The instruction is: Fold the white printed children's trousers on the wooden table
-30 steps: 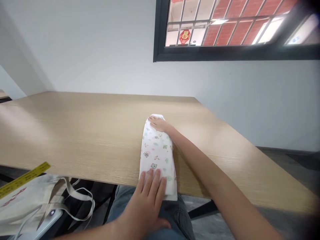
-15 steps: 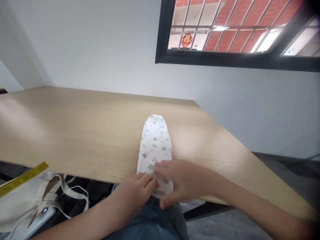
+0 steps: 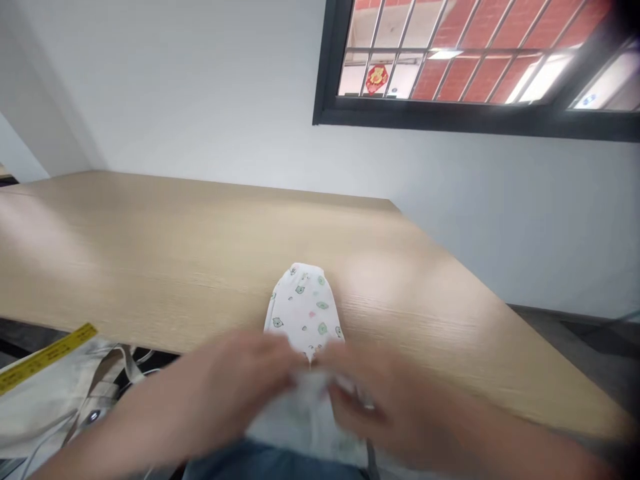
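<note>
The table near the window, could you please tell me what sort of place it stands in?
Possibly an office or workroom: the wood-grain table, plain pale wall and dark-framed window suggest it.

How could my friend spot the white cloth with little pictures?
Below the dark-framed barred window is a long, pale wood-grain table. At its near edge, the blurred bare left hand and right hand are on a white cloth with a rounded far end. Unlike the cream fabric bag at left, it has small green and pink pictures.
</note>
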A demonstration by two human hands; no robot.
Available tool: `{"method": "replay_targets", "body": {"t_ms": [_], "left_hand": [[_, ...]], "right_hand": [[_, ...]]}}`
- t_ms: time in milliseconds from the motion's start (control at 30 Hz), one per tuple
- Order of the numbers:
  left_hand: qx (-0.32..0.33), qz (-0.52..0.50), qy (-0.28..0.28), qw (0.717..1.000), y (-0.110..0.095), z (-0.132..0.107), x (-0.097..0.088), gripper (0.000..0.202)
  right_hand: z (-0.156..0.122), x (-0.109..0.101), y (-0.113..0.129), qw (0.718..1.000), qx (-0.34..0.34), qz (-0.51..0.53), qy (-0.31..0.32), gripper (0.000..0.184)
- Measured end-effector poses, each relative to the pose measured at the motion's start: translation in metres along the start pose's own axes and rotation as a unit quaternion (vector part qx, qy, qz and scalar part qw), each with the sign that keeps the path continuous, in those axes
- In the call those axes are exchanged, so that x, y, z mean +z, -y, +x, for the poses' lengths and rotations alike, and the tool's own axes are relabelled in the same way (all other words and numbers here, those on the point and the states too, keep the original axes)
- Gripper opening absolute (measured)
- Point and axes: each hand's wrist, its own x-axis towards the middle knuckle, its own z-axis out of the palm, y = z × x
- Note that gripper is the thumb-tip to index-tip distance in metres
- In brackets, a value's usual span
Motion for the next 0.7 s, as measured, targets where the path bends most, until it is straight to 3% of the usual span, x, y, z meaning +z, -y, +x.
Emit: {"method": "replay_targets", "body": {"t_ms": [100, 200, 300, 367, 433, 567, 633, 700], "left_hand": [[-0.019, 0.06, -0.056, 0.996, 0.03, 0.063, -0.013, 0.022], [-0.041, 0.121, -0.051, 0.991, 0.07, 0.117, -0.006, 0.023], [-0.054, 0.139, -0.033, 0.988, 0.097, 0.141, 0.007, 0.021], [-0.053, 0.149, -0.047, 0.986, 0.102, 0.14, 0.012, 0.023], [-0.048, 0.157, -0.074, 0.984, 0.096, 0.129, 0.014, 0.031], [-0.003, 0.102, -0.095, 0.99, 0.068, 0.094, 0.02, 0.039], [0.066, 0.043, -0.043, 0.996, 0.053, 0.079, 0.029, 0.039], [0.154, 0.022, 0.044, 0.987, 0.046, 0.073, 0.041, 0.041]], "right_hand": [[0.044, -0.021, -0.043, 0.989, -0.009, -0.037, -0.14, 0.014], [0.084, -0.029, -0.092, 0.981, 0.064, -0.058, -0.173, 0.018], [0.098, -0.027, -0.121, 0.973, 0.108, -0.112, -0.171, 0.026], [0.093, -0.023, -0.124, 0.968, 0.071, -0.156, -0.182, 0.028], [0.081, -0.019, -0.116, 0.966, -0.006, -0.184, -0.179, 0.025], [0.052, 0.0, -0.087, 0.974, -0.13, -0.168, -0.077, 0.028], [0.042, 0.016, -0.074, 0.974, -0.158, -0.158, -0.031, 0.037], [0.035, 0.031, -0.066, 0.975, -0.157, -0.157, -0.011, 0.045]]}}
